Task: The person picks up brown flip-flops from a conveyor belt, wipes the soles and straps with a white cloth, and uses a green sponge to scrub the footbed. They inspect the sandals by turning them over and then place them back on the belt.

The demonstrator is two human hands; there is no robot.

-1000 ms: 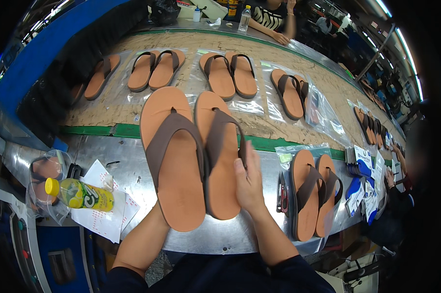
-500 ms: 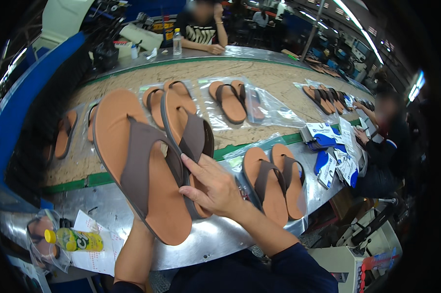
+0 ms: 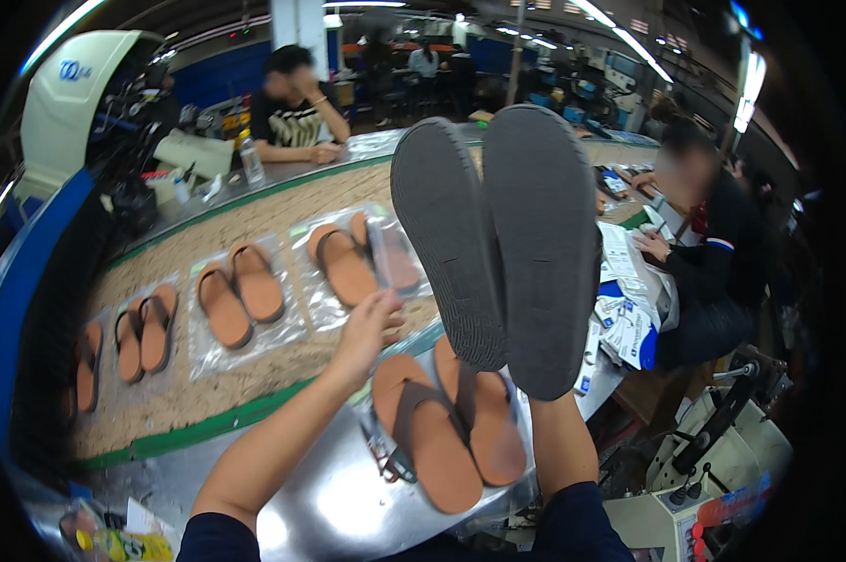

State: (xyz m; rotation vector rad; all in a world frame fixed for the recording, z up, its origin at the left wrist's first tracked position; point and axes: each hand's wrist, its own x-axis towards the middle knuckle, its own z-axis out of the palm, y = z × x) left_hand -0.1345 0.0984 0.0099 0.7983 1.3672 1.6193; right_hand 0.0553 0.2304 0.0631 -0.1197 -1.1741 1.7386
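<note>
A pair of flip-flops (image 3: 541, 234) is held up with its dark grey soles toward me. My right forearm rises behind the pair, and the soles hide the hand that grips it. Left of the soles, my left hand (image 3: 373, 330) is apart from them, empty, its fingers loosely bent and spread. Below, a second pair of flip-flops (image 3: 432, 450), tan with dark brown straps, lies on the metal tabletop (image 3: 329, 501), partly on a clear bag. Beyond my left hand, a bagged pair (image 3: 340, 265) lies on the tan belt.
More bagged flip-flops (image 3: 238, 298) line the belt (image 3: 175, 403) with its green edge. White and blue cards (image 3: 629, 328) are piled at the right, beside a co-worker (image 3: 722, 244). Another person (image 3: 296, 122) sits across. A yellow-capped bottle (image 3: 128, 543) lies at lower left.
The flip-flops have moved right and turned over, from footbeds showing to soles showing. My left hand has let go of them; my right hand carries them. The view has swung.
</note>
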